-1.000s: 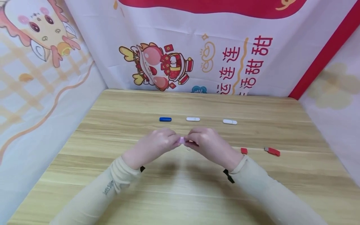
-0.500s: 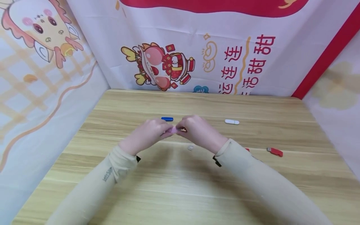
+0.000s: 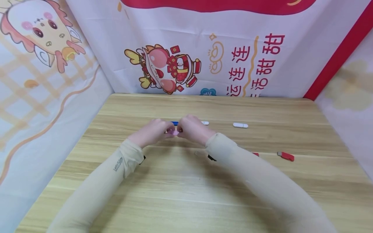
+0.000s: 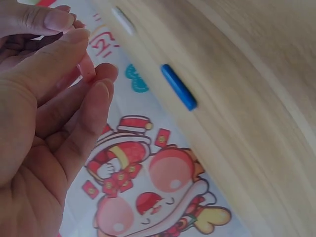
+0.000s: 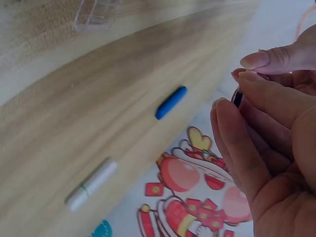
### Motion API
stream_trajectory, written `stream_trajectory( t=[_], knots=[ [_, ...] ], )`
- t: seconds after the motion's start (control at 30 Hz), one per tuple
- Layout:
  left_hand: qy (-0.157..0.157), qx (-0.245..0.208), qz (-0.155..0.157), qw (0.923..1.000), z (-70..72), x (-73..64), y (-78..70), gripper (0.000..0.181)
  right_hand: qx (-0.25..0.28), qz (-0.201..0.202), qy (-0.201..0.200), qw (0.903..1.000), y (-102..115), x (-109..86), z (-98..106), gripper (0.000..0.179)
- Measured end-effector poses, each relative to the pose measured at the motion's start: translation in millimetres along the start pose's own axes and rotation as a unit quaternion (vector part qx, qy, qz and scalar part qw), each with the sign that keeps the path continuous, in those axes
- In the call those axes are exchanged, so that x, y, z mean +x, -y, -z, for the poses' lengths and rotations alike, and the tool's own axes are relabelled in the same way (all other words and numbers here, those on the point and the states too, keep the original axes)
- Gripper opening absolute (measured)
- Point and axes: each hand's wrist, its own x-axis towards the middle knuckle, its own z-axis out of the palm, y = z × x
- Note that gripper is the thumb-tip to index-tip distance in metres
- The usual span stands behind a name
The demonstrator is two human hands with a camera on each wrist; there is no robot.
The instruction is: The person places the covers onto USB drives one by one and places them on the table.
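Note:
In front of the blue USB stick (image 3: 175, 123), my two hands meet over the table around a small pink USB stick (image 3: 175, 132). My left hand (image 3: 154, 131) pinches its left side between thumb and fingertips; its pink body (image 4: 87, 69) shows between those fingers in the left wrist view. At the other end, my right hand (image 3: 193, 129) pinches a small dark part (image 5: 237, 98) with a shiny edge, mostly covered by the fingers. A clear plastic cap (image 5: 96, 15) lies on the table, close to my right wrist in the head view.
One white USB stick (image 3: 205, 123) lies partly behind my right hand, another white USB stick (image 3: 240, 125) farther right. A red USB stick (image 3: 286, 156) with its metal plug bare lies at the right. A red cap (image 3: 255, 154) shows behind my right sleeve. Printed cloth walls border the table.
Both hands have moved forward and to the left with the pink stick. The clear cap stays on the table. My right sleeve now covers part of the red cap.

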Motion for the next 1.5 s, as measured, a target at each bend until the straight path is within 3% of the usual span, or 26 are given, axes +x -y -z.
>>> stream_trajectory(
  t=[0.3,0.53,0.73,0.97,1.1,1.27,1.5],
  knots=[
    [0.042,-0.028,0.038,0.9980,-9.7,6.0,23.8,0.004,0.039,-0.010,0.041,0.9983,-6.5,23.2,-17.5,0.010],
    [0.050,-0.031,0.045,0.9973,-16.7,8.6,37.8,0.008,0.021,-0.026,0.059,0.9977,-8.2,37.1,-29.5,0.010],
    [0.069,-0.056,0.072,0.9934,-20.4,11.0,47.1,0.007,0.015,-0.022,0.069,0.9973,-10.3,46.9,-38.1,0.011],
    [0.087,-0.062,0.074,0.9916,-23.9,14.6,53.4,0.004,0.029,-0.042,0.079,0.9955,-14.8,54.4,-43.7,0.010],
    [0.075,-0.062,0.068,0.9929,-27.1,16.0,56.7,0.005,0.040,-0.066,0.077,0.9940,-15.9,54.0,-41.9,0.010],
    [0.063,-0.064,0.066,0.9937,-27.1,15.2,55.2,0.005,0.024,-0.056,0.077,0.9952,-14.8,55.3,-42.4,0.012],
    [0.084,-0.061,0.079,0.9914,-23.9,14.1,52.8,0.006,0.011,-0.046,0.093,0.9945,-12.5,52.8,-39.4,0.013]
  ],
)
